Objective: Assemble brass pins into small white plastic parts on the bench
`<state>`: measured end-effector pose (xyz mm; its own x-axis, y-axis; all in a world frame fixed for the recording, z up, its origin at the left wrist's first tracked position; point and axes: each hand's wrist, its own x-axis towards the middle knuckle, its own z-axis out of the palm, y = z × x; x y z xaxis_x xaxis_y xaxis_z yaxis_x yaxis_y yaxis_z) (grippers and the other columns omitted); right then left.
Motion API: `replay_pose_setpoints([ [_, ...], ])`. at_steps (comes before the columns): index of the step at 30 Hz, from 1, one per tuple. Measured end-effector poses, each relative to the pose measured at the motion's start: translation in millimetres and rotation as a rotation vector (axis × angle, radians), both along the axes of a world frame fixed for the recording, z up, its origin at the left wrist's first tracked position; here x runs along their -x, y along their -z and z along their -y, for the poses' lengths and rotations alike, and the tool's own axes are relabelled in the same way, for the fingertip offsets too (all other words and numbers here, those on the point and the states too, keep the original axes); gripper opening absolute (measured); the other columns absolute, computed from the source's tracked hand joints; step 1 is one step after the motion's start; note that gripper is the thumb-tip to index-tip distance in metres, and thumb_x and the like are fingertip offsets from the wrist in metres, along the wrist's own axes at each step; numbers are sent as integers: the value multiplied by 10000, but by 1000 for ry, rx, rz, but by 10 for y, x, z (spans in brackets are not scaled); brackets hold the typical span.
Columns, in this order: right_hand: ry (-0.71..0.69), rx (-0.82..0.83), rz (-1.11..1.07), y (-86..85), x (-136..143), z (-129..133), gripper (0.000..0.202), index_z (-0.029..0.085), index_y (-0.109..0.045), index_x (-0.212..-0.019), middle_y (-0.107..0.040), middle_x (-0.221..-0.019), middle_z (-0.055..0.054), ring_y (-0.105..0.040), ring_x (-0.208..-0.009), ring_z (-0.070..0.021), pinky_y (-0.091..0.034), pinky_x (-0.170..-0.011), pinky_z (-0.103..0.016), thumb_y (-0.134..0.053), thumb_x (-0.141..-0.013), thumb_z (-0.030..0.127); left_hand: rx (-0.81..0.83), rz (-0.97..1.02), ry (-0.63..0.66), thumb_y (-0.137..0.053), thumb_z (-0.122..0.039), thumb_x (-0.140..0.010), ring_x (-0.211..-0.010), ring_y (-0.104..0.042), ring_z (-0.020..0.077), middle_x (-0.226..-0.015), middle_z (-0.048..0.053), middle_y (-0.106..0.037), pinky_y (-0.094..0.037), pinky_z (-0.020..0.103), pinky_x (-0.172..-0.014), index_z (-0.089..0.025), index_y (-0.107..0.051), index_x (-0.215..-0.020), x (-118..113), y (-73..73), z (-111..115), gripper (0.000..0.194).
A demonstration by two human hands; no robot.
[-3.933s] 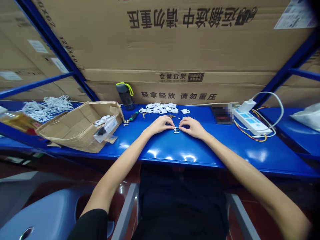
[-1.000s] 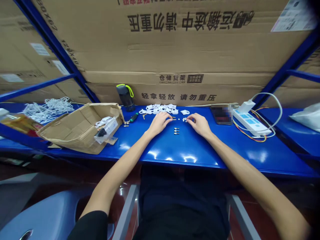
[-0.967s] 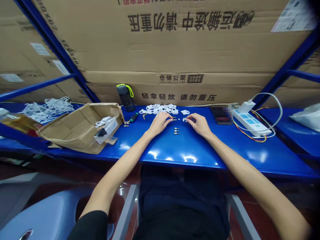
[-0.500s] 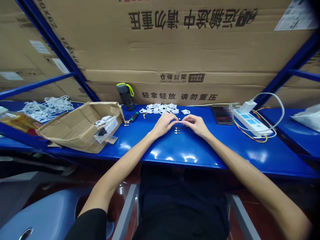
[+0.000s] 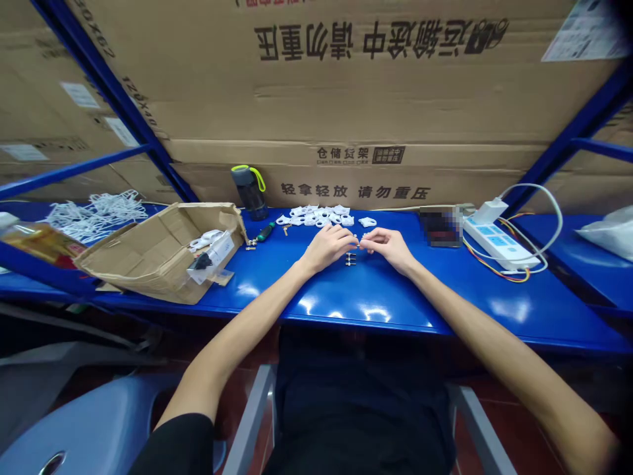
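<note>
Over the blue table, my left hand [image 5: 327,247] and my right hand [image 5: 388,247] meet almost fingertip to fingertip. The fingers of both are closed in a pinch. Whatever sits between them is too small and too covered to name. Just below the fingertips lie a few small metal pins [image 5: 351,260] in a short column, partly behind my left fingers. Behind my hands is a heap of white plastic ring-shaped parts [image 5: 316,215]. One more white ring-shaped part [image 5: 367,222] lies apart from it, beyond my right hand.
An open cardboard box [image 5: 143,264] with white parts in it stands at left. Near it are a green-handled screwdriver [image 5: 266,231] and a dark bottle [image 5: 250,192]. A power strip [image 5: 499,244] with cables lies at right. Large cardboard [image 5: 316,105] walls the back.
Half a second ago a small pale piece showed between my fingertips; now it is hardly visible. My left fingers have shifted slightly right and down, partly covering the pins.
</note>
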<state>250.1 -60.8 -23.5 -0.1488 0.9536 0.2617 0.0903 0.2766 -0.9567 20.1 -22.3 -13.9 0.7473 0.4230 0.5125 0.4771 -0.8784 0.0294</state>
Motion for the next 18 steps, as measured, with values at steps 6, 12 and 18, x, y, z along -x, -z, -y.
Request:
replay_pose_setpoints([
  [6,-9,24,-20,-17,12,8,455,209,-763,-847,-801,-811,-61,-680,-664,-195,-584,-698,-367,-898,-679,610,10,55,-14,-457,-407,-1105,-1041,-654,231,-1141,79,-768,-440,395,-911,-249,-760,-1139,8,14,-7,344],
  [12,6,28,-62,10,-11,-17,470,212,-745,-868,-806,-824,-75,-720,-708,-222,-586,-672,-361,-899,-684,616,96,169,-15,-506,-414,-1091,-1062,-674,221,-1134,65,-779,-471,381,-958,-226,-754,-1120,27,48,-42,313],
  [18,26,2,-22,21,-21,-24,454,211,-768,-862,-779,-772,-49,-713,-711,-230,-591,-664,-370,-930,-653,580,150,211,-38,-522,-421,-1085,-1053,-681,214,-1127,58,-777,-487,375,-974,-225,-745,-1104,38,35,-42,298],
])
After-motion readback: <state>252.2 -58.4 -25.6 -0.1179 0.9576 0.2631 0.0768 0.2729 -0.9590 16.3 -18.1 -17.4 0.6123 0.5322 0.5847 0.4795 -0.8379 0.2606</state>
